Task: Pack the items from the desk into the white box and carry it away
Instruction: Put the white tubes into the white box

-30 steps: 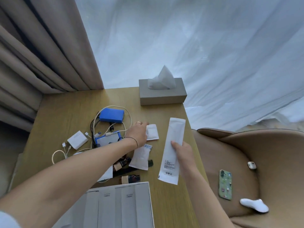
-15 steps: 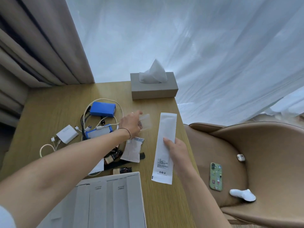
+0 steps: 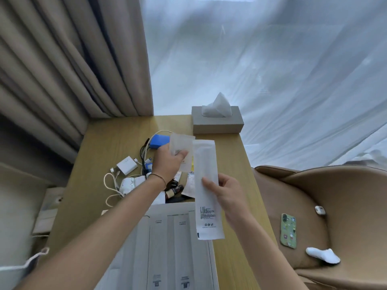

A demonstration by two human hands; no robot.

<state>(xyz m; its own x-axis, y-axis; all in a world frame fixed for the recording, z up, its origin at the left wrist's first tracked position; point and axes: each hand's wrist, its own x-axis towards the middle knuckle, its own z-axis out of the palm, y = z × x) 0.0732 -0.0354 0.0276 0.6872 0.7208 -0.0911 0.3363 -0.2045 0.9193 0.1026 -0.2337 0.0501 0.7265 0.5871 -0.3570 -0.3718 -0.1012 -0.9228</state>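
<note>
Now | long white packet [image 3: 206, 185] pinched by right hand [image 3: 227, 191] above white box [image 3: 167, 248] | small translucent pouch [image 3: 181, 151] gripped by left hand [image 3: 167, 164] just beside packet

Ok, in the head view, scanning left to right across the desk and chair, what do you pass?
White charger block → left hand holding a small frosted pouch → long white packet → right hand holding it → green phone on the chair → white sock-like item.
</note>
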